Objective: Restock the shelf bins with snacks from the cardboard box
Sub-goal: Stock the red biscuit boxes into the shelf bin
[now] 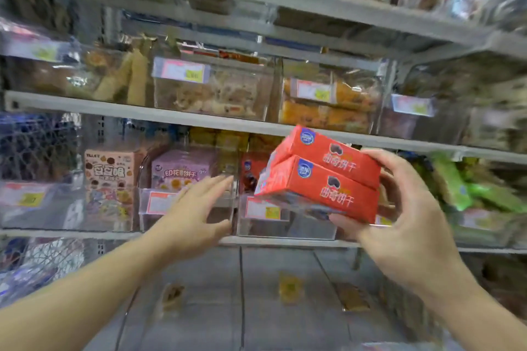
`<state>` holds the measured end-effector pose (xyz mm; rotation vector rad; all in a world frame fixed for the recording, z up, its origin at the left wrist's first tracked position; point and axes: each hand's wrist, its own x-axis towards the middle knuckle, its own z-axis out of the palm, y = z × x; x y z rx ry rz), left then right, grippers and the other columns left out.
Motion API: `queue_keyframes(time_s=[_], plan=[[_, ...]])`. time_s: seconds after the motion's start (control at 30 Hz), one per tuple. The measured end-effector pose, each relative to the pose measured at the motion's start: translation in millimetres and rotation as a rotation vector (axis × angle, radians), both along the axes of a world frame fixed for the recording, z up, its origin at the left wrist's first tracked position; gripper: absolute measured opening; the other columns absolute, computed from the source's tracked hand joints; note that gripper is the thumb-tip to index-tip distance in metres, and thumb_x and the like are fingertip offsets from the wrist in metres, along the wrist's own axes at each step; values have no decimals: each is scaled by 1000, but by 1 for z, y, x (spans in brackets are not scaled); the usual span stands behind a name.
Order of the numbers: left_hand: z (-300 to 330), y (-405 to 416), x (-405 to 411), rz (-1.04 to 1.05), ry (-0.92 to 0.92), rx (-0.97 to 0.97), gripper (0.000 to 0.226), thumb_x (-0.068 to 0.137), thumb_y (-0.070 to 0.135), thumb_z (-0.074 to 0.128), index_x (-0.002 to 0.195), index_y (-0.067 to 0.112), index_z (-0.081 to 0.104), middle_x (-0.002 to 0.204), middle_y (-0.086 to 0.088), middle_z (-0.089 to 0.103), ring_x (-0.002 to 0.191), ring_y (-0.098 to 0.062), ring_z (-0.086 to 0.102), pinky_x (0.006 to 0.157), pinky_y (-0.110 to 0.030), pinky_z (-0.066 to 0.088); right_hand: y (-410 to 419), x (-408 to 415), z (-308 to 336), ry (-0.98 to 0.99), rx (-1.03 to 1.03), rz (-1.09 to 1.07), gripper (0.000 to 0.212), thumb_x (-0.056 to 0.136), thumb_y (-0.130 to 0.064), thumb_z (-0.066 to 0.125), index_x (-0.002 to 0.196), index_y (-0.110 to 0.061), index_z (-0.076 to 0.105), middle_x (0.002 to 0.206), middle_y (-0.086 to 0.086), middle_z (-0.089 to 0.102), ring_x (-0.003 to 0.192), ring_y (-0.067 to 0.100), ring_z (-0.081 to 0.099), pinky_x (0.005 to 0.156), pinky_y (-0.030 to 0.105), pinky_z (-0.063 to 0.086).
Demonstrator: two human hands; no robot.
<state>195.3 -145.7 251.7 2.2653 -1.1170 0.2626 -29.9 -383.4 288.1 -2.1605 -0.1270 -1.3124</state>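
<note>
Boxes (322, 177) of red biscuits, two stacked, sit clamped in your right hand (405, 216), thumb under and fingers behind, held in front of the middle shelf (199, 238). Your left hand (196, 208) is spread and holds nothing, reaching toward the clear bin (285, 216) that already shows a red box at its back. Steady that bin's front edge with the left hand, tip the stack level, and slide both boxes in label-forward, clear of the pink biscuit box (182, 169) in the bin next door.
</note>
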Motion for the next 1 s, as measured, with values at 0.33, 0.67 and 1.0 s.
queue_keyframes(time_s=[0.33,0.67,1.0], plan=[[-41,-19,24,155,-357,93,93,74,57,53,164,42,30,156,17,53,144,-13,39,126,-32,1,-29,105,6,188,-223,-91,90,75,-28,96,146,-40,43,137,-24,51,128,-3,53,90,10,53],[-49,-23,32,123,-381,26,87,85,60,36,165,51,3,168,30,21,158,-5,15,128,-38,-10,-63,195,28,627,69,-175,95,76,-11,94,156,-27,45,134,-1,66,111,15,70,99,36,59],[-48,-25,30,118,-389,14,88,85,59,35,164,51,-3,170,30,14,159,-6,7,128,-37,-16,-46,223,16,801,-111,-296,55,89,-27,84,137,-25,58,121,-4,73,107,18,69,99,33,54]])
